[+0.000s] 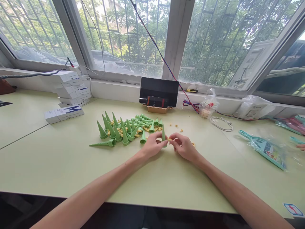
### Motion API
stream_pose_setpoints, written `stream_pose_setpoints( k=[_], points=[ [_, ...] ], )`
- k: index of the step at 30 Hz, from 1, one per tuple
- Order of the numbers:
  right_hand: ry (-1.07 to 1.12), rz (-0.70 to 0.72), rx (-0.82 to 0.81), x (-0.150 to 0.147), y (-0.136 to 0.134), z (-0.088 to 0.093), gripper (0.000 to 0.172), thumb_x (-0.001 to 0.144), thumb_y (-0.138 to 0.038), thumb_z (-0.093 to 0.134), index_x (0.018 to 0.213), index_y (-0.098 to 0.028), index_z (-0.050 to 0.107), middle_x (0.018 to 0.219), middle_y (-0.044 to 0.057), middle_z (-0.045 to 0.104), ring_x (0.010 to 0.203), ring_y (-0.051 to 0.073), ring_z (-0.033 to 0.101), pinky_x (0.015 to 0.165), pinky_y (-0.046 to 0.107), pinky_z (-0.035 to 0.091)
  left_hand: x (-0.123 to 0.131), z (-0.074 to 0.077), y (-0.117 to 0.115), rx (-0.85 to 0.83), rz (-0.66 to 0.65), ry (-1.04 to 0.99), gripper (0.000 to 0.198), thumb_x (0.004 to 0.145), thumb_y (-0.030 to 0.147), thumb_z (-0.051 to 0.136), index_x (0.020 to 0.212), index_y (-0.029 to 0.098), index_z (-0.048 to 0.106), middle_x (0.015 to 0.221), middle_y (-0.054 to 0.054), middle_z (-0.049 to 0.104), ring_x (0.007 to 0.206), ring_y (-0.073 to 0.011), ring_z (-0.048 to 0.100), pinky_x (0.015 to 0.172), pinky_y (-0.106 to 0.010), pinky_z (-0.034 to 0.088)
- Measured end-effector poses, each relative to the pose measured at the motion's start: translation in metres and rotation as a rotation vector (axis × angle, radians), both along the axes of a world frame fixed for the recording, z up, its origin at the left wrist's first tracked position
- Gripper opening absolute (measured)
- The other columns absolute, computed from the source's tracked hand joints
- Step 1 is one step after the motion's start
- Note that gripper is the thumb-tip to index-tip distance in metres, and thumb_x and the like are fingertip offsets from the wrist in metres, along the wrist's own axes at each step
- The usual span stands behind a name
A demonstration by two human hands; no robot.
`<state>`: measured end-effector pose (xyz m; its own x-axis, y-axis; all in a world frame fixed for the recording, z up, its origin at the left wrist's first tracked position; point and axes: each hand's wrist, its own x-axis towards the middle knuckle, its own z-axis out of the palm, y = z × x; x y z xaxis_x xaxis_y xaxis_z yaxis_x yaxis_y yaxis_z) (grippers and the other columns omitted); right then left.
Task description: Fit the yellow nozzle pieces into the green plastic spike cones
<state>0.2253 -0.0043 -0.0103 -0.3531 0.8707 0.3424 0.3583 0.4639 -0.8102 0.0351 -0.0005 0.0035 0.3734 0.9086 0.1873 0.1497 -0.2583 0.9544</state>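
My left hand (152, 145) grips a green plastic cone (163, 134) near its base, with the tip pointing up. My right hand (184, 147) pinches a small yellow part (170, 139) right beside the cone's base. Both hands rest on the pale green table (59, 159), near its middle. Just behind and left of them lies a heap of green cones (124, 130), some standing and some lying flat, with small yellow parts (156, 128) scattered among them and a few loose to the right.
A dark tablet (159, 92) leans on a wooden stand at the windowsill. White boxes (69, 92) are stacked at the back left. A white cable (221, 123), plastic bags (208, 106) and teal packaged items (264, 149) lie to the right. Another person's fingertips (301, 147) show at the right edge.
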Motion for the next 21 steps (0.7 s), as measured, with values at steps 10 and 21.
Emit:
stream_pose_setpoints(
  k=[10, 21],
  points=[
    [0.011, 0.012, -0.022, 0.0007, 0.0014, -0.0033, 0.021, 0.095, -0.041, 0.052, 0.092, -0.021, 0.056, 0.074, 0.000, 0.061, 0.052, 0.012, 0.054, 0.053, 0.027, 0.046, -0.0011, 0.0000, 0.0011, -0.026, -0.010, -0.025, 0.020, 0.080, 0.036, 0.069, 0.083, 0.017, 0.062, 0.081, 0.000, 0.062, 0.069, -0.0119, 0.059, 0.068, -0.025, 0.049],
    [-0.024, 0.015, -0.023, 0.0004, 0.0003, 0.0007, 0.022, 0.095, -0.040, 0.052, 0.087, -0.020, 0.057, 0.063, -0.002, 0.057, 0.051, 0.013, 0.051, 0.054, 0.027, 0.043, -0.0023, 0.0027, -0.0003, 0.094, -0.003, 0.074, 0.017, 0.083, 0.032, 0.065, 0.084, 0.015, 0.062, 0.073, 0.002, 0.056, 0.052, -0.0055, 0.036, 0.048, -0.019, 0.029]
  ],
)
